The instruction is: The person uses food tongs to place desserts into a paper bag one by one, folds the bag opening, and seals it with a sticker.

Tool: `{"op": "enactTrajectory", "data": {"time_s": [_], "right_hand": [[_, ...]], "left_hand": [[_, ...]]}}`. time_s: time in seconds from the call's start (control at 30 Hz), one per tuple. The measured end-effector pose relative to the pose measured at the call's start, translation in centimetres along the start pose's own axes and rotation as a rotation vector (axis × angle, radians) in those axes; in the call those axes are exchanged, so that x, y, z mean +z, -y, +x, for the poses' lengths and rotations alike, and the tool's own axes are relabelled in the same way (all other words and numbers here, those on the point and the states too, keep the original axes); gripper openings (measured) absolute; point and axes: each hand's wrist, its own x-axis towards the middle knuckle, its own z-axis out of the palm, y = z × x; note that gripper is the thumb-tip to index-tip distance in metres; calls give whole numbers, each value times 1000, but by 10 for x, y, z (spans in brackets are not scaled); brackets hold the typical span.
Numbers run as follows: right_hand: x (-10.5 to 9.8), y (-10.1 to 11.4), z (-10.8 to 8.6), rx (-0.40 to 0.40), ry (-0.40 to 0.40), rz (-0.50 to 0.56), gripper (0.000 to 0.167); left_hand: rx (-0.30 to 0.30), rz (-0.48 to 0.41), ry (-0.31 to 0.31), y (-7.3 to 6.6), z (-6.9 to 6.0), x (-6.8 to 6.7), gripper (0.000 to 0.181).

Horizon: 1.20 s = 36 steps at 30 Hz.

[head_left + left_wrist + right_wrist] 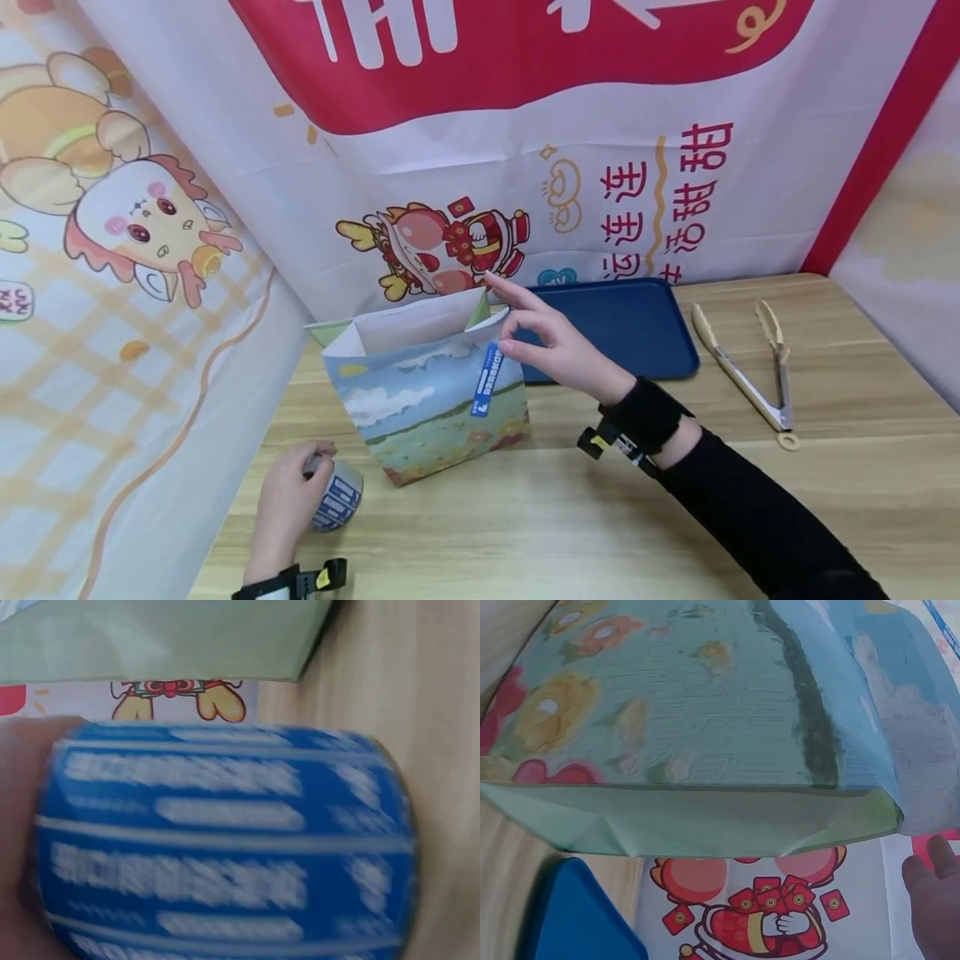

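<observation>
A paper gift bag (435,408) painted with sky, clouds and meadow stands upright, its mouth open at the top. At its upper right edge, my right hand (558,346) pinches one end of a blue sticker (487,379) with white lettering between thumb and index finger. The sticker hangs slantwise in front of the bag; whether it touches the paper cannot be told. My left hand (288,496) grips a roll of blue stickers (337,497) just left of the bag's base. Printed labels fill the left wrist view on that roll (225,840), slightly blurred.
Behind the bag to the right lies a dark blue tray (630,329). Metal tongs (750,392) with beige tips rest spread on the wooden table (562,533) at the right. Printed cloths hang behind (465,167) and at the left (172,375).
</observation>
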Motion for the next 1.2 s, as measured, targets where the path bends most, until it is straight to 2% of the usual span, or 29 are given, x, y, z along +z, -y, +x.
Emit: {"op": "enactTrajectory", "data": {"time_s": [0.13,0.2,0.27,0.4,0.43,0.5,0.57,0.7,0.83,0.93,1.1,1.2], "right_hand": [[0,-3,6,7,26,60,21],[0,-5,8,1,40,77,25],[0,-6,11,-12,55,80,28],[0,-4,19,-43,78,82,29],[1,-3,21,-48,80,83,27],[2,-3,23,-51,81,87,25],[3,-3,24,-45,78,92,23],[6,-2,24,-28,75,81,20],[6,-5,19,5,89,72,15],[3,-5,16,29,108,103,19],[-3,-3,10,61,116,157,30],[-5,-3,8,61,100,169,30]], "left_hand": [[86,-6,-108,-13,4,1,33],[111,-81,-151,-25,5,-1,43],[139,-207,-175,-38,9,-6,55],[229,-462,-137,-66,20,-17,82],[243,-502,-125,-72,24,-19,87],[247,-567,-117,-83,30,-21,95],[228,-624,-135,-90,34,-22,97],[225,-724,-194,-94,37,-21,84],[270,-808,-200,-92,33,-16,61],[302,-863,-209,-91,31,-12,48],[384,-860,-257,-93,31,-9,25],[441,-827,-281,-96,32,-7,21]]}}
